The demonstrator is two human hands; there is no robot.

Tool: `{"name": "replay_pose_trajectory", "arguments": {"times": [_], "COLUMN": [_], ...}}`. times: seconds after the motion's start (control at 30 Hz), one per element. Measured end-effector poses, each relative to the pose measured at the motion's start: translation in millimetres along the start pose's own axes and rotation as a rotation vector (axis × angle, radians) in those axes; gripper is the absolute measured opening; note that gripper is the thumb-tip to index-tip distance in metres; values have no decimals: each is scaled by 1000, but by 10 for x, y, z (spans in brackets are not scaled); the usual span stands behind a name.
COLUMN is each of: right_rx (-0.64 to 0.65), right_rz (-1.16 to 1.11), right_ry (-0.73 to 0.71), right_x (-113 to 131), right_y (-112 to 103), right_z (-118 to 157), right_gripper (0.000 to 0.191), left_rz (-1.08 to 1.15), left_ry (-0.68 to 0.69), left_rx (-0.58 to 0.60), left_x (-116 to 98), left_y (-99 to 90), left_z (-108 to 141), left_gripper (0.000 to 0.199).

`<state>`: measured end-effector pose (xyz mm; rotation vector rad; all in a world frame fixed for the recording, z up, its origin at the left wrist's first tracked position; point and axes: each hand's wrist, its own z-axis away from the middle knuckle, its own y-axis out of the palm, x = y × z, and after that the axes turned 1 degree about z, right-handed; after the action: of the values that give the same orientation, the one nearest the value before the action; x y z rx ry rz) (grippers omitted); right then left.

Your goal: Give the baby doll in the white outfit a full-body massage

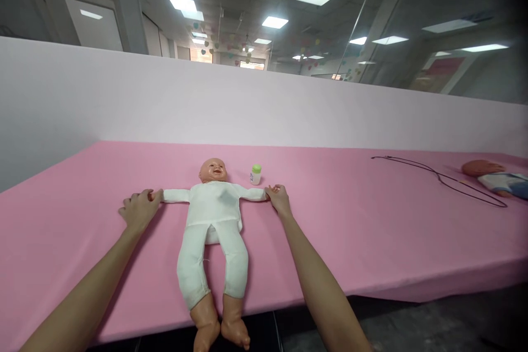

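The left hand [140,210] and the right hand [279,201] each hold one small hand of a baby doll [212,225]. The left fingers [145,196] and the right fingers [273,191] are curled and hold on softly. The doll lies on its back between the two hands, in a white suit [214,203], on a pink table cloth [330,231]. Just past the right fingers stands a little bottle [256,175] with a green cap. Far past those fingers, off to the right, lie a long black cord [441,179] and another doll [495,179].
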<state>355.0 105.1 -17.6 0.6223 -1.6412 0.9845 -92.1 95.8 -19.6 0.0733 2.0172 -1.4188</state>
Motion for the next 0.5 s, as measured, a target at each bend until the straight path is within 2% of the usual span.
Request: {"name": "replay_pose_trajectory", "arguments": {"times": [0.1, 0.2, 0.27, 0.33, 0.37, 0.43, 0.47, 0.5], "right_rx": [44, 15, -41, -79, -86, -79, -66, -49], "right_rz": [287, 450, 500, 480, 448, 380, 362, 358], "right_ry": [-85, -126, -153, -246, -312, -456, -523, -587], "right_x": [7, 27, 45, 72, 92, 141, 168, 195], "right_y": [-54, -73, -74, -59, -41, 18, 61, 110], "right_z": [19, 64, 86, 80, 63, 0, -43, -90], "right_gripper": [26, 38, 45, 46, 46, 45, 46, 47], "left_rz": [-33, 26, 133, 305, 415, 651, 786, 915], "left_ry": [29, 123, 300, 540, 645, 777, 757, 678], "left_rx": [5, -143, -273, -308, -275, -73, 65, 225], "left_x": [22, -20, -160, -433, -619, -1068, -1316, -1565], "left_y": [17, 26, -3, -46, -58, -30, 19, 93], "left_z": [21, 82, 167, 289, 358, 495, 554, 600], "left_gripper": [57, 63, 62, 54, 49, 39, 36, 34]}}
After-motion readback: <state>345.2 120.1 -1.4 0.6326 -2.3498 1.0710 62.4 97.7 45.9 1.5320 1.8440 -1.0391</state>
